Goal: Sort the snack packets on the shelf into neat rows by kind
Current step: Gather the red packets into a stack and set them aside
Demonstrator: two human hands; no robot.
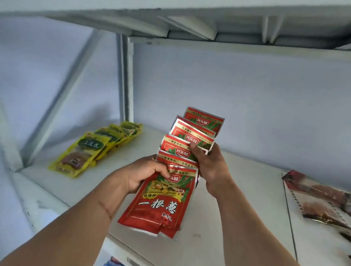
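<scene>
- Both hands hold a fan of shiny red foil snack packets (159, 197) up in the air above the white metal shelf (237, 214).
- The left hand (144, 176) grips the near packets from the left side. Its thumb is curled over the front of the nearest one.
- The right hand (207, 168) grips the far packets from the right side. Its thumb presses on their fronts and its fingers are tucked behind.
- The red packets overlap like steps, with the nearest one lowest and the farthest one highest.
- A neat row of yellow plastic snack packets (91, 150) lies on the shelf at the far left. They overlap one another, running from near to far.
- A loose pile of dark red and brown snack packets (326, 201) lies on the shelf at the right, well apart from the yellow row.
- A barcode sticker (136, 265) sits on the near front edge of the shelf.
</scene>
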